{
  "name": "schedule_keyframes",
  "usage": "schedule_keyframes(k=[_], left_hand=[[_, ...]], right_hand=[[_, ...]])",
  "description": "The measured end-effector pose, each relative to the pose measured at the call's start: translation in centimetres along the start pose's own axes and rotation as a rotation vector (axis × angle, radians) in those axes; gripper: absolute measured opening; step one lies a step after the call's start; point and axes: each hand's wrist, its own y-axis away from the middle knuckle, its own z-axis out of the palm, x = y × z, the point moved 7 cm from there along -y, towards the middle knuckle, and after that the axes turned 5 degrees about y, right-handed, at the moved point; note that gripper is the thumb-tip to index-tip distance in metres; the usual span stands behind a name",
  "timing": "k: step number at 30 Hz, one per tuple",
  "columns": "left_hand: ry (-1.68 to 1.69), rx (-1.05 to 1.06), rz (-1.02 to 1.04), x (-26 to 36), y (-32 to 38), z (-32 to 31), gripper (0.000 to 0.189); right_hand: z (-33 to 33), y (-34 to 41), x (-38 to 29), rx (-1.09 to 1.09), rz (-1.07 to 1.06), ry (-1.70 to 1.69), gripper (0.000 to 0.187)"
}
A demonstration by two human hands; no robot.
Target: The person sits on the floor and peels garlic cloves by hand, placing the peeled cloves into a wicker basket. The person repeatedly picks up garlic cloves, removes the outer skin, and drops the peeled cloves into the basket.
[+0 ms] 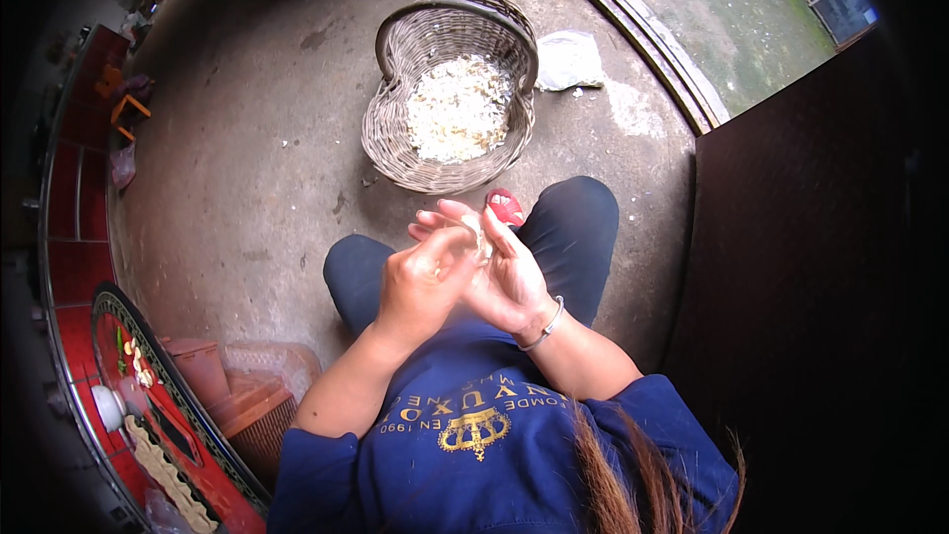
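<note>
Above my lap, my right hand [511,285] is palm up, its thumb and fingers around a small pale piece [474,226] that looks like a garlic clove. Bent over the same piece from the left is my left hand [419,278]. Its fingertips meet the piece, and its thumb is blurred. The fingers partly hide the piece. Beyond my knees stands a wicker basket [448,178] with an arched handle. White and yellowish flakes [460,111], like garlic skins, cover its bottom.
A white plastic bag [569,61] lies right of the basket. A red shoe [506,206] shows by my knee. To the left are a red tiled counter [74,267], a red tray [189,419] with food pieces, and reddish boxes [248,397]. A dark panel [786,252] stands at right.
</note>
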Motion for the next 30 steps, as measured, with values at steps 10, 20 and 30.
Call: schedule_keyframes(k=[10, 20, 30], left_hand=[[0.383, 0.009, -0.094, -0.8, 0.2, 0.3, 0.011], [0.769, 0.049, -0.301, -1.3, 0.4, 0.1, 0.013], [1.223, 0.033, -0.513, -1.4, 0.1, 0.0, 0.01]], right_hand=[[-0.8, 0.1, -0.1, 0.031, -0.014, -0.098, 0.035], [-3.7, 0.0, 0.1, 0.211, -0.011, -0.127, 0.019], [-1.7, 0.1, -1.9, 0.098, -0.042, -0.1, 0.033]])
